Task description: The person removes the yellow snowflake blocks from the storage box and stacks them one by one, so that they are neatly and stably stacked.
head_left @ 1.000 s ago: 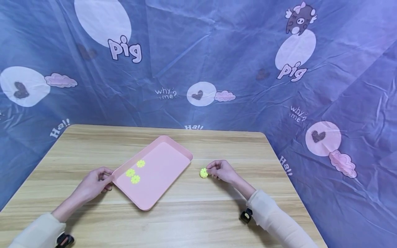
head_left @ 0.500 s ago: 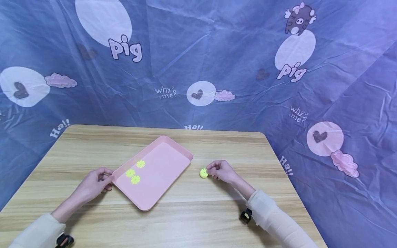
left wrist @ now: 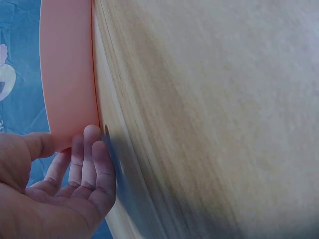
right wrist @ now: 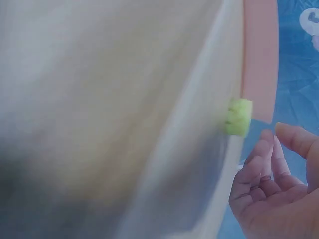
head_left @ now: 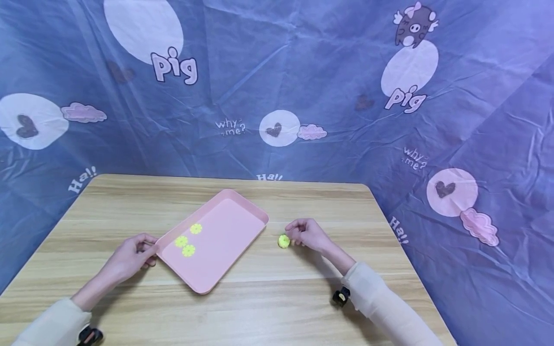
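Observation:
My left hand [head_left: 132, 257] holds the left corner of a shallow pink tray [head_left: 229, 235], pinching its rim. In the left wrist view, that hand [left wrist: 70, 184] has its thumb at the rim and its fingers against the tray's outer wall [left wrist: 70, 69]. Three small yellow flower-shaped pieces [head_left: 188, 250] lie inside the tray near that corner. On the table to the tray's right sits another yellow flower-shaped piece [head_left: 283, 241]. Beside and slightly above it is my right hand [head_left: 310, 235], its fingers loosely bent. The right wrist view shows that hand [right wrist: 276, 184] apart from the thick yellow piece [right wrist: 239, 118], with nothing visible in its fingers.
Everything stands on a wood-grain table [head_left: 259, 312]. A blue printed cloth [head_left: 242, 86] hangs behind it and along its right side. Each sleeve bears a dark wrist camera [head_left: 341, 296] near the cuff.
My right hand has let go of the yellow flower-shaped piece and risen slightly away from it. The piece stays on the table. My left hand and the tray have not visibly moved.

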`<state>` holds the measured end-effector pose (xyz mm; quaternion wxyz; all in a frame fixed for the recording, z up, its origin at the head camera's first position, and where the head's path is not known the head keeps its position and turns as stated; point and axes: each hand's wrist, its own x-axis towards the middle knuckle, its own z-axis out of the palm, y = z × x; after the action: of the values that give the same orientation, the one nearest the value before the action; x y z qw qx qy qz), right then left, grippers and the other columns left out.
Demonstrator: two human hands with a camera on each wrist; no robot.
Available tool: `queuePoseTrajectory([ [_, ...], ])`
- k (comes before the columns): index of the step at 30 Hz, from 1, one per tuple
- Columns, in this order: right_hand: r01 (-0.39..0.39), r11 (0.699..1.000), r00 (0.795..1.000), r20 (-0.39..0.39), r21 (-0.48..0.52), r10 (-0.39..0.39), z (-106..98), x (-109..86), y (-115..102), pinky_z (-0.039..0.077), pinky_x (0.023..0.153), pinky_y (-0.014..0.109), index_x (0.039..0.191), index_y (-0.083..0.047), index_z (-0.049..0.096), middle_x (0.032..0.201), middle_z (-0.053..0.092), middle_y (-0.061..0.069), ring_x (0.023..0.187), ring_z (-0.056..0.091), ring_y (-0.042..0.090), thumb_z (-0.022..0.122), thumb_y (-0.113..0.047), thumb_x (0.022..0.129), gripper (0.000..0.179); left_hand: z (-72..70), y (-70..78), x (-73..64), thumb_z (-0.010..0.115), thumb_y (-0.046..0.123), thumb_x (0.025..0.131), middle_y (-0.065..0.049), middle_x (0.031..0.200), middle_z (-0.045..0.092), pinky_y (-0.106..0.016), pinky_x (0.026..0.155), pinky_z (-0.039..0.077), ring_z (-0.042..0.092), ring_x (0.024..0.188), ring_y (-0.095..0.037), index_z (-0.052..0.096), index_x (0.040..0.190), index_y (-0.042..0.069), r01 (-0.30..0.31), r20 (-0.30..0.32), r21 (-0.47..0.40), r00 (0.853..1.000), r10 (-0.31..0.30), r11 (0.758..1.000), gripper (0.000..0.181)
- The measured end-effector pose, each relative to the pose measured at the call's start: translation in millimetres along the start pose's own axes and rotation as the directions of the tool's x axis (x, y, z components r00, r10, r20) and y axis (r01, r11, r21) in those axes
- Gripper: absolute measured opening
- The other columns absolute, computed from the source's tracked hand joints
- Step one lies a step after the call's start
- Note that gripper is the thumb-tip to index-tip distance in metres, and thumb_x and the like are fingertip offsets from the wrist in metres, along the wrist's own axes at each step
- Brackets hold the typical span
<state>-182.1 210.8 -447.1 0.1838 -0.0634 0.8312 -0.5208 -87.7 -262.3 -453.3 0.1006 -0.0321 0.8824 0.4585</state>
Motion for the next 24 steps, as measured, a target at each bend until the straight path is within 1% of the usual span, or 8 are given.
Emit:
queuePoseTrajectory([
  [5, 0.036, 0.999, 0.999, 0.015, -0.004, -0.036, 9, 3.8, -22, 0.046, 0.057, 0.019, 0.114, 0.009, 0.07, 0.081, 0.062, -0.003, 0.067, 0.055, 0.012, 0.072, -0.006, 0.095, 0.024, -3.5, -0.7, 2.0, 0.054, 0.011, 0.109, -0.011, 0.092, 0.073, -0.025, 0.061, 0.059, 0.067, 0.071, -0.01, 0.055, 0.13, -0.015, 0.008, 0.006, 0.013, 1.0, -0.008, 1.0, 0.034],
  [8, 0.071, 0.997, 0.997, 0.021, -0.031, -0.07, 16, 8.6, -31, 0.045, 0.057, 0.017, 0.113, 0.008, 0.071, 0.082, 0.063, -0.003, 0.067, 0.053, 0.01, 0.073, -0.007, 0.095, 0.024, -5.2, -1.1, 3.5, 0.054, 0.011, 0.109, -0.011, 0.093, 0.074, -0.025, 0.061, 0.058, 0.067, 0.071, -0.01, 0.055, 0.13, -0.015, 0.009, 0.01, 0.015, 1.0, -0.009, 1.0, 0.034],
  [10, 0.096, 0.994, 0.995, 0.026, -0.053, -0.094, 21, 12.3, -36, 0.045, 0.057, 0.016, 0.112, 0.007, 0.073, 0.083, 0.065, 0.0, 0.068, 0.054, 0.008, 0.074, -0.008, 0.094, 0.023, -5.9, -1.5, 4.4, 0.054, 0.011, 0.109, -0.011, 0.093, 0.074, -0.025, 0.061, 0.058, 0.067, 0.071, -0.01, 0.055, 0.13, -0.015, 0.008, 0.012, 0.013, 1.0, -0.008, 1.0, 0.034],
  [13, 0.138, 0.987, 0.99, 0.046, -0.079, -0.135, 29, 16.7, -43, 0.046, 0.058, 0.016, 0.111, 0.005, 0.073, 0.088, 0.07, 0.011, 0.069, 0.056, 0.009, 0.074, -0.006, 0.094, 0.021, -6.7, -1.6, 5.7, 0.054, 0.011, 0.109, -0.01, 0.092, 0.073, -0.025, 0.061, 0.059, 0.068, 0.071, -0.01, 0.055, 0.13, -0.015, 0.008, 0.014, 0.012, 1.0, -0.008, 1.0, 0.033],
  [15, 0.163, 0.983, 0.986, 0.06, -0.087, -0.158, 35, 19.4, -47, 0.047, 0.059, 0.016, 0.111, 0.005, 0.073, 0.091, 0.071, 0.015, 0.071, 0.056, 0.01, 0.074, -0.005, 0.094, 0.02, -7.1, -1.4, 6.6, 0.054, 0.011, 0.109, -0.01, 0.092, 0.073, -0.025, 0.061, 0.059, 0.068, 0.071, -0.01, 0.055, 0.129, -0.015, 0.009, 0.015, 0.01, 1.0, -0.009, 1.0, 0.033],
  [17, 0.185, 0.978, 0.981, 0.072, -0.096, -0.178, 42, 22.0, -52, 0.047, 0.059, 0.016, 0.111, 0.004, 0.073, 0.092, 0.071, 0.015, 0.071, 0.056, 0.01, 0.074, -0.006, 0.094, 0.02, -7.6, -1.0, 7.4, 0.054, 0.011, 0.109, -0.01, 0.092, 0.073, -0.025, 0.061, 0.058, 0.068, 0.071, -0.01, 0.055, 0.129, -0.015, 0.011, 0.016, 0.009, 1.0, -0.012, 1.0, 0.033],
  [20, 0.221, 0.967, 0.974, 0.08, -0.128, -0.212, 53, 26.4, -59, 0.045, 0.061, 0.016, 0.109, 0.001, 0.075, 0.09, 0.071, 0.009, 0.071, 0.056, 0.008, 0.075, -0.011, 0.094, 0.02, -8.5, -0.2, 8.6, 0.054, 0.011, 0.109, -0.01, 0.092, 0.073, -0.025, 0.061, 0.058, 0.068, 0.072, -0.01, 0.056, 0.128, -0.014, 0.016, 0.019, 0.009, 1.0, -0.016, 1.0, 0.032],
  [24, 0.27, 0.948, 0.962, 0.092, -0.169, -0.257, 69, 33.3, -66, 0.047, 0.064, 0.016, 0.109, -0.002, 0.077, 0.091, 0.073, 0.009, 0.072, 0.057, 0.005, 0.075, -0.015, 0.094, 0.019, -9.6, 0.3, 10.0, 0.054, 0.011, 0.109, -0.011, 0.092, 0.073, -0.025, 0.062, 0.059, 0.068, 0.072, -0.01, 0.055, 0.128, -0.015, 0.02, 0.025, 0.007, 0.999, -0.02, 1.0, 0.032],
])
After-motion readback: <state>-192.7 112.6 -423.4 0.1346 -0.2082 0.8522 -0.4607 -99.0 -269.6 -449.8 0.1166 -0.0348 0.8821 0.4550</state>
